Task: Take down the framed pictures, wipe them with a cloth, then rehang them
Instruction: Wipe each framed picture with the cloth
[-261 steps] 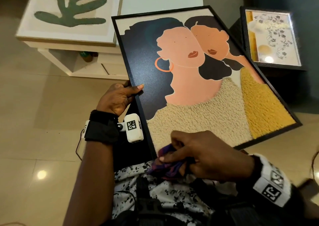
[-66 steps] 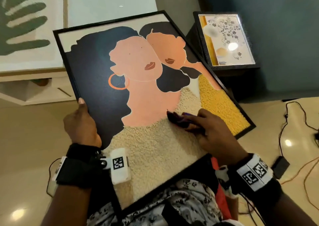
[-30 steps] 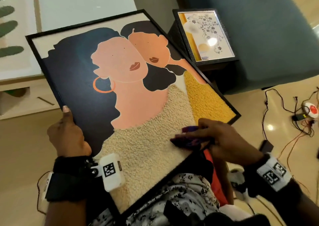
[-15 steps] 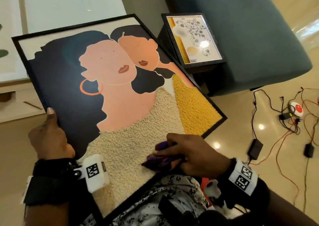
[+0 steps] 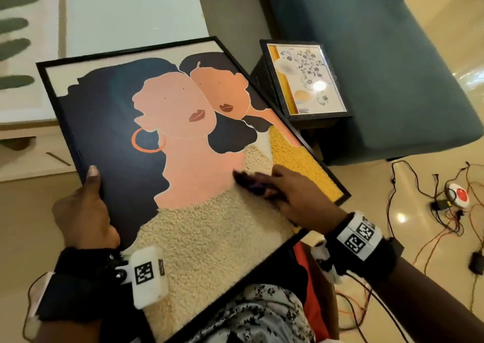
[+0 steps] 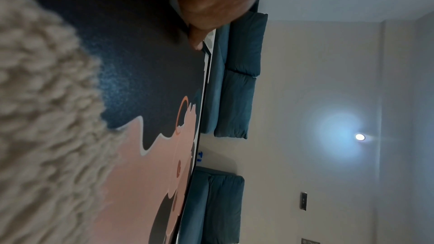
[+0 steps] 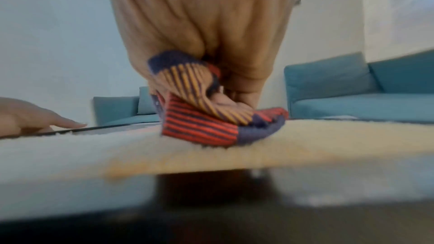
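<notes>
A large black-framed picture (image 5: pixel 183 143) of two faces lies tilted across my lap. My left hand (image 5: pixel 83 211) grips its left edge, thumb on the glass; the left wrist view shows that hand (image 6: pixel 206 6) on the dark part of the picture (image 6: pixel 140 81). My right hand (image 5: pixel 296 196) presses a striped purple, red and orange cloth (image 5: pixel 251 184) against the picture near its right side. In the right wrist view the cloth (image 7: pixel 206 116) is bunched under my right hand's fingers (image 7: pixel 206 34) on the cream area of the picture (image 7: pixel 234 151).
A small black-framed floral picture (image 5: pixel 303 78) lies on a dark side table by a teal sofa (image 5: pixel 366 54). A leaf print (image 5: pixel 18 54) lies on a white table at the left. Cables and a red button box (image 5: pixel 458 197) lie on the floor at the right.
My right hand has slid the cloth up the picture from the bottom edge toward the middle right. The left hand keeps its grip; the head view shifted.
</notes>
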